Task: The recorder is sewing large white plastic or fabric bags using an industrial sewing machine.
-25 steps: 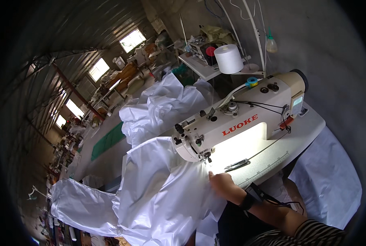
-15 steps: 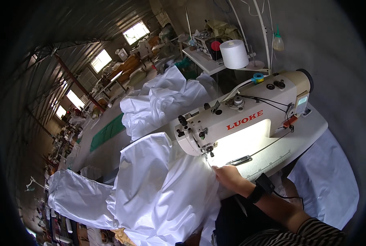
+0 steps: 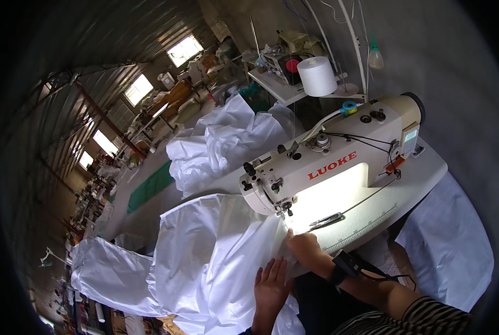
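Note:
A large white fabric (image 3: 205, 251) drapes over the sewing machine's bed and hangs down toward me. Its right edge runs under the needle area of the white sewing machine (image 3: 328, 162). Close in front of the presser foot (image 3: 287, 213), my right hand (image 3: 305, 249) has its fingers curled in at that edge, the forefinger pointing at the needle; the fingertips' grip is partly hidden. My left hand (image 3: 272, 285) lies on the fabric lower down, fingers stretched out, holding nothing. Thread snips (image 3: 326, 221) rest on the bed just right of the needle.
Behind the machine head lies a heap of white fabric (image 3: 221, 139). A white thread cone (image 3: 317, 76) stands on a rack at the back. More pale fabric (image 3: 448, 245) hangs at the right. A green strip (image 3: 151, 187) lies on the table at left.
My left hand has come into view from below and now lies on the fabric. My right hand has moved slightly down and left, and the fabric's near part has shifted a little.

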`<state>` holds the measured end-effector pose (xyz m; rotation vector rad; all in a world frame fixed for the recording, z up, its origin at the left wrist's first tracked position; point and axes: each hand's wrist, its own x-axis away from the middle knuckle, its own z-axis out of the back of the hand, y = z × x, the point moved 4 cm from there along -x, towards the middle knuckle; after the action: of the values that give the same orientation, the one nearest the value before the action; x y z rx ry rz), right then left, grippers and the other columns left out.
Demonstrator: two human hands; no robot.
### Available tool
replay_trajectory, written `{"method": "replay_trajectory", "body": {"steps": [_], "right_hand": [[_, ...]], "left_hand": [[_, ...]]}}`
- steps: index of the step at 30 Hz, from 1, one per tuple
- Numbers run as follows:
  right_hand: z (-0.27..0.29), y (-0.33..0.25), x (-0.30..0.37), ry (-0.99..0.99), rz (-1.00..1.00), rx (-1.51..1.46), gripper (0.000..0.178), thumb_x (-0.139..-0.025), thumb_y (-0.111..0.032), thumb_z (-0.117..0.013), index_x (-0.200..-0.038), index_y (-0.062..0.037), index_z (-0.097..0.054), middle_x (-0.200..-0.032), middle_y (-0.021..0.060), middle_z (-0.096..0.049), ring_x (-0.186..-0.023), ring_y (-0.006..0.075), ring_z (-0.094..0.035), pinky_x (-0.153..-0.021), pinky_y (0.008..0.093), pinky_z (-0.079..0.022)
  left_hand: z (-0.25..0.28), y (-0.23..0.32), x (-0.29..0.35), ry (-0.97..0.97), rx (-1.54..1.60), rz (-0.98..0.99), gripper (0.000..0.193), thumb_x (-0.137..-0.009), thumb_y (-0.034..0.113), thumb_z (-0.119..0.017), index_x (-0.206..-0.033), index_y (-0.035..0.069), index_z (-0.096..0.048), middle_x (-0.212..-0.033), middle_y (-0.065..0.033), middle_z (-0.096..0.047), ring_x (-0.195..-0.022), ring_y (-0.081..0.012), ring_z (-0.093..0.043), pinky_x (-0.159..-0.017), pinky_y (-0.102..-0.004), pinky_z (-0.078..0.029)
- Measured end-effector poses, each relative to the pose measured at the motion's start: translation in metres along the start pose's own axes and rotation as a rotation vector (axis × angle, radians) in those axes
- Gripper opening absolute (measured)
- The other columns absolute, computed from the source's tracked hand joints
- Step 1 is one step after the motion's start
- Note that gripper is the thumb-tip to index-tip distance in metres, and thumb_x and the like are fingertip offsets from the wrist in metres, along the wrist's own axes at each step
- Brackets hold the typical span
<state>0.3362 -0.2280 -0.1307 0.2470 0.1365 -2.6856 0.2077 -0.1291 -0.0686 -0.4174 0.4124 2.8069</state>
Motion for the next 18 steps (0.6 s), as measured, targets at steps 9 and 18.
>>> {"method": "replay_trajectory", "body": {"steps": [9, 18], "right_hand": [[-0.001, 0.003, -0.009, -0.038, 0.028, 0.01, 0.052, -0.089, -0.013, -0.055, -0.139, 0.0021, -0.052, -0.066, 0.0006, -0.068, -0.055, 0.0162, -0.067, -0.042, 0.031, -0.047], [0.0, 0.002, -0.007, 0.021, 0.048, 0.039, 0.053, -0.088, -0.014, -0.056, -0.138, 0.0028, -0.052, -0.063, -0.0008, -0.067, -0.052, 0.0146, -0.065, -0.043, 0.029, -0.047]], "left_hand": [[-0.037, -0.041, -0.026, 0.009, -0.069, 0.017, 0.046, -0.085, 0.011, -0.06, -0.131, 0.018, -0.06, -0.14, -0.0038, -0.058, -0.135, -0.0267, -0.049, -0.114, -0.0623, -0.023], [-0.042, -0.043, -0.032, 0.012, -0.068, 0.028, 0.047, -0.086, 0.012, -0.059, -0.133, 0.018, -0.059, -0.144, -0.0022, -0.054, -0.138, -0.0261, -0.045, -0.115, -0.0624, -0.021]]}}
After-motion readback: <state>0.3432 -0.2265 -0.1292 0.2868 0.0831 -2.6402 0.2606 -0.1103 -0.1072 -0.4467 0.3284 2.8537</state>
